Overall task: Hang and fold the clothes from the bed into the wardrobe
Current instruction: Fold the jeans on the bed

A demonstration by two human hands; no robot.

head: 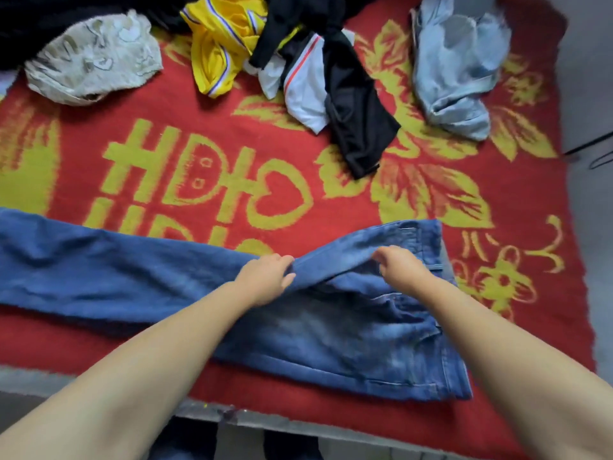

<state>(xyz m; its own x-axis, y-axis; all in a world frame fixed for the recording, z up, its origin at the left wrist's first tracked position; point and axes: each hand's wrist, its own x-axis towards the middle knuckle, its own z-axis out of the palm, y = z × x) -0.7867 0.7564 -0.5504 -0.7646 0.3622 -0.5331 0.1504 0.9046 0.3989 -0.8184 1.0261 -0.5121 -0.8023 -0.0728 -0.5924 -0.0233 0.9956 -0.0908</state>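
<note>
A pair of dark blue jeans [331, 343] lies flat across the near part of the bed, legs stretching to the left and waistband at the right. My left hand [265, 277] pinches a raised fold of denim near the crotch. About a hand's width to the right, my right hand [401, 263] grips the same ridge of cloth closer to the waistband. The fabric between the two hands is lifted into a crease.
The bed carries a red and yellow patterned blanket [199, 154]. At the far side lie a beige patterned garment [96, 58], a yellow jersey [222, 38], black and white clothes [335, 81] and pale blue jeans [457, 64]. The floor [590, 78] shows at right.
</note>
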